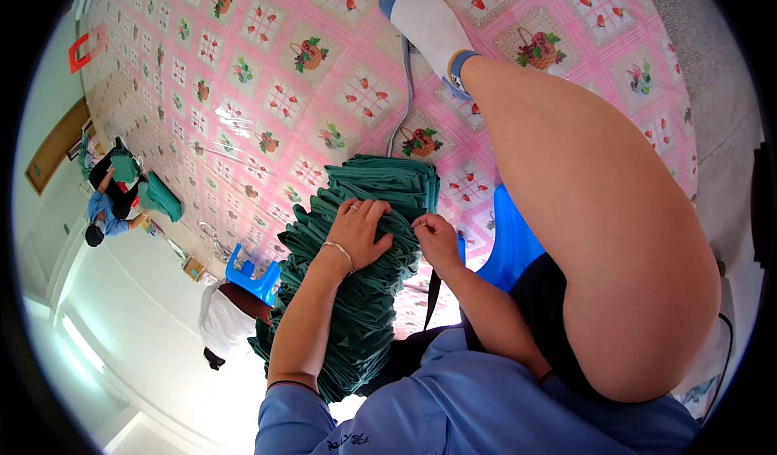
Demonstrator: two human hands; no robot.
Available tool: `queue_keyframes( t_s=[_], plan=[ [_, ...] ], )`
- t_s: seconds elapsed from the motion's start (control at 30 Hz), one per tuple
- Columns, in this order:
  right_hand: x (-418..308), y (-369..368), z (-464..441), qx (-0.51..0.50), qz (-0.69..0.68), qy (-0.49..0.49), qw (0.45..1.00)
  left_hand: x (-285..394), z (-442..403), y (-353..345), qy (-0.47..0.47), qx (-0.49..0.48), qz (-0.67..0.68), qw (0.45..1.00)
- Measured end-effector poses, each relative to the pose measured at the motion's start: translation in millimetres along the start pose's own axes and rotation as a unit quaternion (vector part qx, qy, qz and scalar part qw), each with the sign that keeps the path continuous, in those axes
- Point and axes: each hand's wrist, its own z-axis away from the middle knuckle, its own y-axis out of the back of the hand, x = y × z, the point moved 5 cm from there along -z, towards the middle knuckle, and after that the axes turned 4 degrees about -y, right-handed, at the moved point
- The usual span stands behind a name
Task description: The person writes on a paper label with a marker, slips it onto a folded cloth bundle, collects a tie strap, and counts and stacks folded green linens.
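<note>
A tall, tightly layered stack of folded dark green cloth leans against my body on the pink floor covering. My left hand, with a ring and a bracelet, lies on top of the stack with its fingers spread across the folds. At the stack's right edge, my right hand has its fingers pinched together on the edge of a green cloth layer. Its fingertips are partly hidden. A dark strap hangs below the right hand. Beyond the stack, a pale grey strip runs away along the covering.
My bent leg with a white sock takes up the right side. Blue plastic stools stand beside me and at left. Another person sits far left with green cloth. A red frame lies farther off.
</note>
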Motion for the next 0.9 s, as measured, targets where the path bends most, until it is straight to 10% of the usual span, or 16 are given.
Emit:
queue_keyframes(
  t_s=[0.9],
  plan=[
    [-7, 5, 6, 0.008, 0.083, -0.070, 0.994, 0, -1, -6, -0.017, -0.023, -0.036, 0.999]
  ],
)
